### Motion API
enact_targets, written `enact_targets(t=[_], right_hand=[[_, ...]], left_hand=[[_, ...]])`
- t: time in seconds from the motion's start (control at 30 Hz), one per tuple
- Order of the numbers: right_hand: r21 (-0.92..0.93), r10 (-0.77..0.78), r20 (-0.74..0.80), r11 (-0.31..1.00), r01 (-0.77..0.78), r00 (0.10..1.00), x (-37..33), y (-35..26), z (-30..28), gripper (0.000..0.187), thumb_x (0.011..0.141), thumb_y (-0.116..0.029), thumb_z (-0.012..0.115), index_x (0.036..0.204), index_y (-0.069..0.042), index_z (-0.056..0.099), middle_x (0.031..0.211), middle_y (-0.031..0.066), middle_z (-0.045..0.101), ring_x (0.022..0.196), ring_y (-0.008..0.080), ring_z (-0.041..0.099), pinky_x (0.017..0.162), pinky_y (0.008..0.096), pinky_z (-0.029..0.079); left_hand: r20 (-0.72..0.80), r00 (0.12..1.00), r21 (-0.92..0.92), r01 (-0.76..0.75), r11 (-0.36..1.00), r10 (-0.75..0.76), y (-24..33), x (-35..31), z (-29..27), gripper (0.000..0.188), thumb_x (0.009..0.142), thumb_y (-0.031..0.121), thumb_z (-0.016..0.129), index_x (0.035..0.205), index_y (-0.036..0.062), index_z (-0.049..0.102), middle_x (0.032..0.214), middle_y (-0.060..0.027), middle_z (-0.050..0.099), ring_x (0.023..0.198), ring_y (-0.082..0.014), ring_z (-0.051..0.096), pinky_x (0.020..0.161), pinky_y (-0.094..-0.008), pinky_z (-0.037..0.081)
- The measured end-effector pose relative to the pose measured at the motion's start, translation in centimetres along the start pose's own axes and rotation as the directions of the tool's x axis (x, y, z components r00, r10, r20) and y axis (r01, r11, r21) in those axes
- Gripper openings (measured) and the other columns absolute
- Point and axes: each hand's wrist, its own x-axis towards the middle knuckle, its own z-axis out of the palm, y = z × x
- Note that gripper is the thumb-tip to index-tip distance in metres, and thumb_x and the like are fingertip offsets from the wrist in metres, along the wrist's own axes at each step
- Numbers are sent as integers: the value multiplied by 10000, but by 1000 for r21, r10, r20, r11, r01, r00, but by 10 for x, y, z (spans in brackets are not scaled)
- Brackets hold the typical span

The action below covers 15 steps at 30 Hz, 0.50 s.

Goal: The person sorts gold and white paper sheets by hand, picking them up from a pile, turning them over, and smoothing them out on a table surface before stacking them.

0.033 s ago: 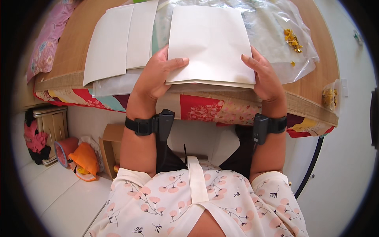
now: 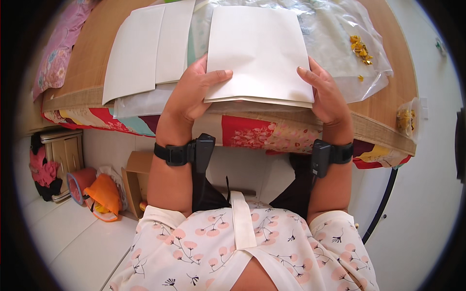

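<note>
Between my two hands is a stack of white paper sheets [image 2: 257,48], held at its lower corners over the front of the table. My left hand [image 2: 196,87] grips the left edge, thumb lying on top and fingers hidden beneath. On the right edge, my right hand [image 2: 325,89] does the same, its thumb tip at the margin. The near edge of the stack shows more than one layer, slightly parted. To the left, more white sheets [image 2: 131,53] lie overlapping on the table. Clear plastic sheeting [image 2: 335,29] spreads behind and to the right of the stack.
Small gold foil pieces [image 2: 360,50] lie on the plastic. A clear tub of gold pieces [image 2: 407,118] stands at the table's right edge. Patchwork cloth [image 2: 247,132] hangs along the front. On the floor at left are a cardboard box [image 2: 138,169] and an orange bag [image 2: 103,196].
</note>
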Motion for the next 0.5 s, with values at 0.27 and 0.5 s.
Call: enact_targets(t=[0.27,0.5], right_hand=[[158,76,25,984,-79,997,2,8,1,557,972,-84,623,1463,50,399,1201,108,624,947,126,662,694,275,645],[145,88,-44,986,-81,995,2,7,-3,519,977,-86,620,1447,33,436,1180,89,636,912,102,652,627,236,591]], left_hand=[[2,999,-10,-46,999,47,-3,0,-2,491,950,89,656,1380,-52,468,1260,-136,602,1040,-205,674,837,-320,625],[31,999,-82,28,996,-25,6,-6,11,563,941,107,682,1411,-43,410,1266,-155,579,1015,-229,674,652,-340,681]])
